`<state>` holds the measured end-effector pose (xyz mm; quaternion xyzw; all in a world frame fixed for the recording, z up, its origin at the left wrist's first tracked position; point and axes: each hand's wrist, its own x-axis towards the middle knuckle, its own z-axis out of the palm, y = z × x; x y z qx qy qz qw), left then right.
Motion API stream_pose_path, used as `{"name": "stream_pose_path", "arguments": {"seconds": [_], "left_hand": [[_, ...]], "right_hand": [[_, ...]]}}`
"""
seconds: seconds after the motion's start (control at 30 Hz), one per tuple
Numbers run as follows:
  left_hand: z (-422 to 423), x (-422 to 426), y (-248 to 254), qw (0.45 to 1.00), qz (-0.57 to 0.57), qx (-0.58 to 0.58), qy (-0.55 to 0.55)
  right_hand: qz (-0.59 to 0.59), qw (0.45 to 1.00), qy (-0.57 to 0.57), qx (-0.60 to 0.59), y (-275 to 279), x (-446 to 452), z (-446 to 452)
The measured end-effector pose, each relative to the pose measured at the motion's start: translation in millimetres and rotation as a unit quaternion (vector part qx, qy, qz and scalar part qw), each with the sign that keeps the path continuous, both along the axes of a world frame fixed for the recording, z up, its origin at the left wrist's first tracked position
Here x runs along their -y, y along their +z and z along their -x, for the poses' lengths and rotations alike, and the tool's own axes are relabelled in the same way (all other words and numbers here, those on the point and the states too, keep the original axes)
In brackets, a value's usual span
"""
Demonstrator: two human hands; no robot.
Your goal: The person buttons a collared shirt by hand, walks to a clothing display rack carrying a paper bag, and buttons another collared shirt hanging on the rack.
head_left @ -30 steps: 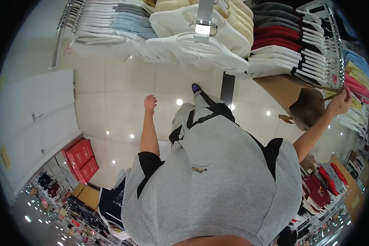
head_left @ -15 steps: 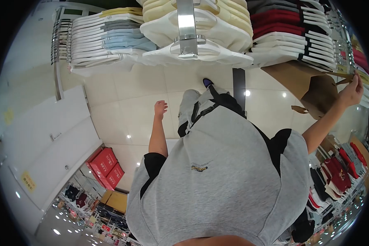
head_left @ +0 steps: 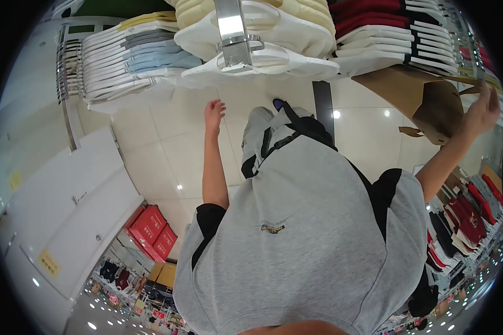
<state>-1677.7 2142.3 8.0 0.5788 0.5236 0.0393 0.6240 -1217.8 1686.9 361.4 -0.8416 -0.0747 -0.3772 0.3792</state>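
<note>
At the right, my right hand [head_left: 482,111] is closed on a handle of a brown paper bag [head_left: 391,95]. The bag hangs tilted, its dark opening turned toward me, and its second handle [head_left: 411,132] hangs loose. My left hand [head_left: 214,114] is raised over the floor with nothing in it, its fingers loosely curled and a little apart. Beyond it hang white shirts [head_left: 302,66] on a front-facing chrome rail arm [head_left: 233,33]. The left hand does not touch them.
White, grey and blue shirts [head_left: 151,61] hang at the left, red and white ones [head_left: 369,34] at the right. A white cabinet [head_left: 67,201] with red boxes [head_left: 151,231] beside it stands left. Folded or hung clothes [head_left: 464,223] are at the lower right.
My left hand has moved forward, toward the hanging shirts. The right hand stays at the bag's handle, slightly higher in view. The rack has shifted a little up and left in view.
</note>
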Motion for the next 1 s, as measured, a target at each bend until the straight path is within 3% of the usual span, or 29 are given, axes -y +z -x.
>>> {"name": "stream_pose_path", "arguments": {"seconds": [0.1,0.17,0.23,0.3,0.33,0.43,0.5,0.7,0.97,1.0], "left_hand": [[-36,18,54,0.996,-0.062,0.046,-0.034],[-60,33,91,0.989,-0.107,0.075,-0.062],[-81,53,126,0.979,-0.149,0.103,-0.097],[-104,78,150,0.986,-0.082,0.128,-0.069],[-115,87,158,0.987,-0.049,0.142,-0.056],[-138,97,165,0.988,0.005,0.156,0.018],[-145,96,160,0.984,-0.028,0.165,0.058],[-146,93,153,0.959,-0.098,0.255,0.077],[-110,105,155,0.946,-0.073,0.313,0.049],[-108,106,159,0.944,-0.013,0.322,0.069]], "right_hand": [[-0.051,0.987,0.049,0.141,14,-34,62],[-0.096,0.96,0.159,0.208,-9,-59,99],[-0.193,0.886,0.421,0.036,-42,-114,151],[0.042,0.877,0.466,-0.11,-79,-155,183],[0.088,0.842,0.514,-0.139,-96,-176,196],[0.144,0.817,0.532,-0.169,-122,-218,221],[0.147,0.804,0.538,-0.206,-129,-233,226],[0.252,0.836,0.462,-0.156,-164,-263,234],[0.16,0.825,0.487,-0.237,-162,-258,262],[0.153,0.821,0.488,-0.253,-162,-258,266]]}}
